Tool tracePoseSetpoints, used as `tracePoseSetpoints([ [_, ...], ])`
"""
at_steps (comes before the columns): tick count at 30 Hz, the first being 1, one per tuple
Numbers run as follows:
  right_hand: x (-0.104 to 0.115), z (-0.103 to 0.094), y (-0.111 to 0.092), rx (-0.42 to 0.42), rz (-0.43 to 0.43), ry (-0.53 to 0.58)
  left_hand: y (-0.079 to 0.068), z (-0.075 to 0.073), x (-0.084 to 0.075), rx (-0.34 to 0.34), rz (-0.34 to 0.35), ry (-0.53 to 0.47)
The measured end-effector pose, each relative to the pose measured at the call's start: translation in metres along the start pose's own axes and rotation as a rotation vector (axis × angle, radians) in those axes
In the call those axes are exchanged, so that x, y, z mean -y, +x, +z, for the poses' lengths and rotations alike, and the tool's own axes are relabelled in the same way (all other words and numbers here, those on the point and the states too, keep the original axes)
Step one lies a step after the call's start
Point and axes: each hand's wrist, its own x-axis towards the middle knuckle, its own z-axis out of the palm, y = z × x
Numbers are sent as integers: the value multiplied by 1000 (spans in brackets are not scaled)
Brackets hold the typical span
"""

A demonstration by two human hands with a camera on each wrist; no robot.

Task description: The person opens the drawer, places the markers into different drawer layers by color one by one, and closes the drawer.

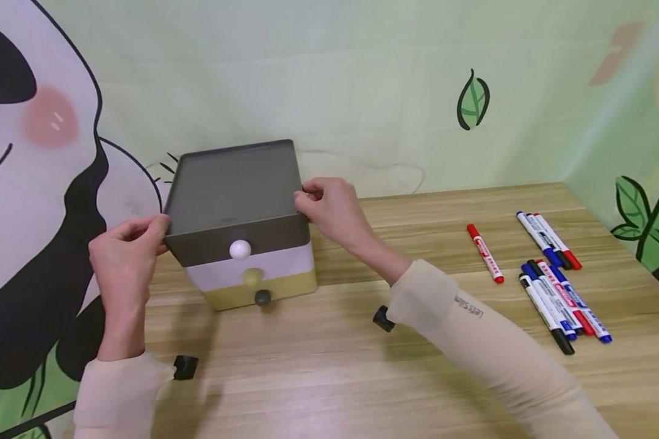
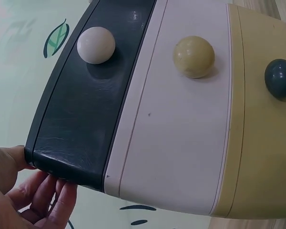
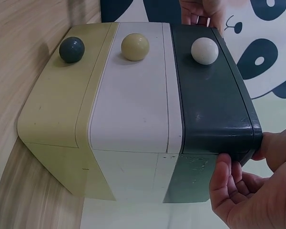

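Note:
A small three-tier drawer box [image 1: 236,189] stands at the left of the table, near the wall. Its top tier is dark grey with a raised rim and a white knob [image 1: 240,249]. Below come a pale white tier [image 2: 176,138] with a yellow knob and a yellow tier [image 3: 62,109] with a dark knob. My left hand [image 1: 126,262] pinches the dark tier's left front corner, thumb at the rim and fingertips along its side. On the opposite side, my right hand [image 1: 335,210] grips the top edge between thumb and curled fingers.
To the right lies a single red marker [image 1: 486,253]. Beyond it are two groups of red, blue and black markers, one farther back [image 1: 549,241] and one nearer [image 1: 565,302]. A wall hanging [image 1: 362,91] with a panda and leaves rises behind the wooden table [image 1: 285,372].

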Motion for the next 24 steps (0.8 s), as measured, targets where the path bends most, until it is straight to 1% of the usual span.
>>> tracePoseSetpoints([
  [4,-2,-6,-3,-1,5,13,-3,5,-2,9,20,20],
  [11,-9,-19,-7,-24,19,5,-9,18,-9,27,63,27],
  [24,-20,-40,-14,-42,40,-6,-15,39,-20,71,82,-14],
])
